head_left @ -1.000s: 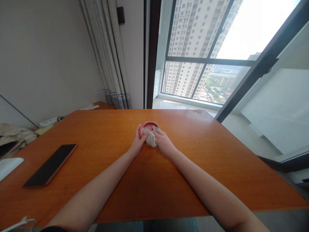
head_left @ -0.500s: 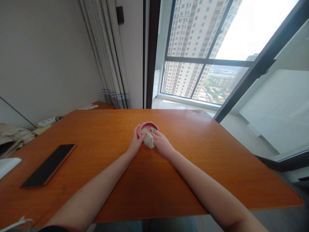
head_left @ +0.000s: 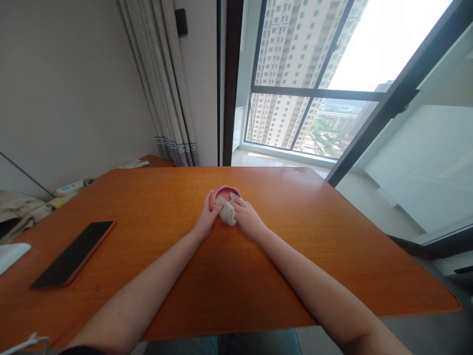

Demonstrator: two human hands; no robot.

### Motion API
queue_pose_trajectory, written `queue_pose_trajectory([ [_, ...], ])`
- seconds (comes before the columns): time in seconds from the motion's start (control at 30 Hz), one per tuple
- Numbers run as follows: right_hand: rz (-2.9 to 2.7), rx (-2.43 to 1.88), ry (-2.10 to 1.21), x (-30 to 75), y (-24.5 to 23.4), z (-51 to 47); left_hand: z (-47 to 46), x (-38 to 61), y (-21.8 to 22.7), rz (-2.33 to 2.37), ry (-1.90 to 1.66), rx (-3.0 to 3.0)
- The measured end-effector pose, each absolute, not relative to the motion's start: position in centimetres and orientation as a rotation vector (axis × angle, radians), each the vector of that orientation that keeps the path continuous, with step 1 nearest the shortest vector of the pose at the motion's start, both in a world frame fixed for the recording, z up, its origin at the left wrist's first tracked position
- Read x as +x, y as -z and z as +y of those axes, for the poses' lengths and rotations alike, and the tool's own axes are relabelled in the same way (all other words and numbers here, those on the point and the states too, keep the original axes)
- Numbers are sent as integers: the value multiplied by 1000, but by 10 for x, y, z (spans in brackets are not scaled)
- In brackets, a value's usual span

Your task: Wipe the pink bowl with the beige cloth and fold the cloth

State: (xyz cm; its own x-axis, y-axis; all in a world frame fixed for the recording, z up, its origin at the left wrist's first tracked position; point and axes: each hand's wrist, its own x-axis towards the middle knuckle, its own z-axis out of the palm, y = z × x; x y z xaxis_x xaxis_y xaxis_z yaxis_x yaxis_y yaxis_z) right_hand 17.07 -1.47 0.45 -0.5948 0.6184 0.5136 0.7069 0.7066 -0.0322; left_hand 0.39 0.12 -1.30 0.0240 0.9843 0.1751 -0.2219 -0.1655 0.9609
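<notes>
We are steadying the pink bowl (head_left: pixel 226 189) at mid-table (head_left: pixel 221 276) with our left hand (head_left: pixel 207 218), fingers curled round its rim, while our right hand (head_left: pixel 247 218) is pinching a beige cloth (head_left: pixel 226 212) into its mouth, so we are judging the wiping underway, not finished.

Both hands press a cloth (head_left: pixel 226 211) into a pink bowl (head_left: pixel 223 191).

Probably high-rise flat: curtain (head_left: pixel 166 98), window (head_left: pixel 306 74).
</notes>
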Motion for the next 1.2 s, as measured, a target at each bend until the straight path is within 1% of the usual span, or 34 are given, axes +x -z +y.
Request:
queue_pose_trajectory([
  [0.2, -2410, -854, 81, 169, -4, -16, 11, -1, 17, 990, -1425, 1284],
  [0.3, -2122, -868, 58, 178, -2, -16, 14, -4, 18, 916, -1378, 1257],
  [0.4, -1754, -1018, 121, 190, -1, -13, 14, -3, 19, 889, -1322, 1218],
  [0.47, -1617, -1121, 161, 195, -3, -10, 13, -2, 18, 901, -1296, 1178],
  [0.57, -1725, -1175, 97, 196, -5, -8, 11, -1, 15, 887, -1277, 1115],
  [0.67, -2021, -1072, -126, 190, -4, -8, 8, 0, 9, 834, -1283, 1094],
  [0.73, -2111, -1024, -234, 187, -2, -9, 7, 1, 6, 823, -1297, 1099],
  [0.9, -2148, -1038, -222, 179, 2, -15, 7, 2, 4, 876, -1340, 1031],
  [1.03, -2200, -1058, -255, 160, 4, -26, 10, 1, 2, 885, -1477, 900],
  [1.1, -2180, -1093, -295, 152, 5, -31, 9, 2, 1, 821, -1456, 865],
  [1.2, -2059, -1169, -327, 149, 5, -32, 5, 3, -1, 684, -1323, 840],
])
